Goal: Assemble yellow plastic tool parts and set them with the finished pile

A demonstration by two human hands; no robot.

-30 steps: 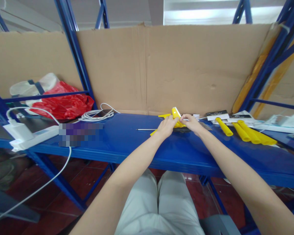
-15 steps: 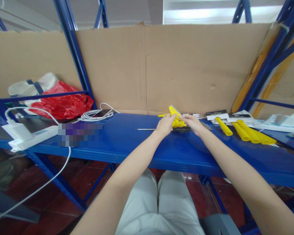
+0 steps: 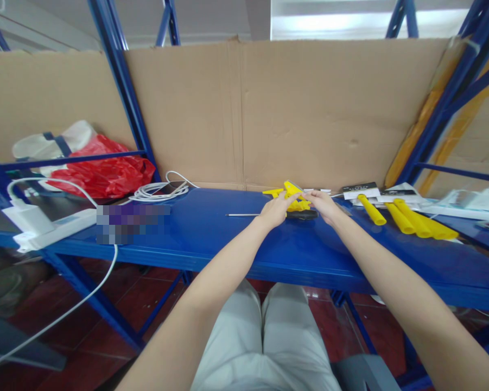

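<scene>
Yellow plastic is what both my grips close on: the left grip (image 3: pixel 274 210) and the right grip (image 3: pixel 324 206) pinch a small angular yellow plastic piece (image 3: pixel 293 195) at their fingertips, from opposite sides, holding it just above the blue metal shelf (image 3: pixel 211 239). I judge it light and thin, springy rather than rigid, with a smooth face that could slide out of a loose pinch. A fingertip hold near the ends, as now, looks right to me, and squeezing the middle might crease it.

Directly beneath it lies a black-handled screwdriver (image 3: pixel 301 215), its thin steel shaft pointing left along the shelf. Well apart to the right lie several yellow plastic tubes (image 3: pixel 415 224), near some black and white printed cards (image 3: pixel 360 191). Far to the left I see a coil of white cable (image 3: pixel 158 191), a red plastic bag (image 3: pixel 106 172) and a white power strip (image 3: pixel 52 231). A brown cardboard sheet (image 3: pixel 309 108) backs the shelf.
</scene>
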